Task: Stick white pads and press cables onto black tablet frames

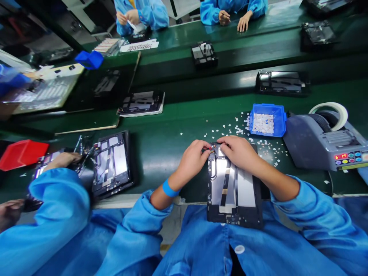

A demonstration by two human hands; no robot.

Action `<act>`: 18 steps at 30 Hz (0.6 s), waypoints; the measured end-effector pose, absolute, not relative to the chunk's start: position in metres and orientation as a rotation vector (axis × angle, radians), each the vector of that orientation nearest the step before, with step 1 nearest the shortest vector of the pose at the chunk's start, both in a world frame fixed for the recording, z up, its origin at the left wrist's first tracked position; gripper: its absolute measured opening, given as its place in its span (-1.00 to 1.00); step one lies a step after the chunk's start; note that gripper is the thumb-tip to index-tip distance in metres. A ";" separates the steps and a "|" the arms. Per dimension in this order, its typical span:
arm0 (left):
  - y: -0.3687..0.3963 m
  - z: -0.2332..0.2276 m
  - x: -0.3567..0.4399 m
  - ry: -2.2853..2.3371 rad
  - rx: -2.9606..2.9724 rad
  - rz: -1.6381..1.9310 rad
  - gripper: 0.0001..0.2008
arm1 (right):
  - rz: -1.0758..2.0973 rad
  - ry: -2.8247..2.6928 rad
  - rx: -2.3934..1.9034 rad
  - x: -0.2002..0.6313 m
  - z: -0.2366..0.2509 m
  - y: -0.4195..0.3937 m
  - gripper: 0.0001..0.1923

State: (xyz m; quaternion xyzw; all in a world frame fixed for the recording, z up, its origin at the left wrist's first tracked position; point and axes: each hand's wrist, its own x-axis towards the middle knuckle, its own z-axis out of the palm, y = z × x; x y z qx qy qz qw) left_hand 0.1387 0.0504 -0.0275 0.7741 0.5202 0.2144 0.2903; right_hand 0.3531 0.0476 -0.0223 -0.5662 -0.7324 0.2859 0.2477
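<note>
Green counter (161,149) carries an opened tablet (233,188) at its near edge, partly over the person's lap. The left hand (193,157) and right hand (238,151) both rest on its far end, fingers closed in a pinch on a small part there. A blue bin (280,122) stands just behind, to the right.

A long workbench (161,149) with a dark green top runs across the near side. Beyond it lies a green conveyor belt (230,53), glossy with pale reflections from overhead light. A second green bench (281,17) stands on the far side. At the upper left the space is dark and blurred, with what may be metal racking (74,19). Neither walls nor windows are visible.
</note>
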 end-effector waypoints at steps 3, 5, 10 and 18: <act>0.053 -0.026 0.140 1.379 2.055 0.564 -0.89 | 0.785 -1.990 -1.541 0.353 -0.021 0.046 -0.71; 0.053 -0.026 0.140 1.384 2.083 0.585 -0.88 | 0.787 -1.989 -1.543 0.353 -0.021 0.044 -0.70; 0.053 -0.022 0.142 1.396 2.150 0.537 -0.77 | 0.775 -1.980 -1.538 0.355 -0.022 0.043 -0.72; 0.056 -0.018 0.149 1.366 2.404 0.489 -0.93 | 0.789 -1.893 -1.517 0.360 -0.026 0.042 -0.71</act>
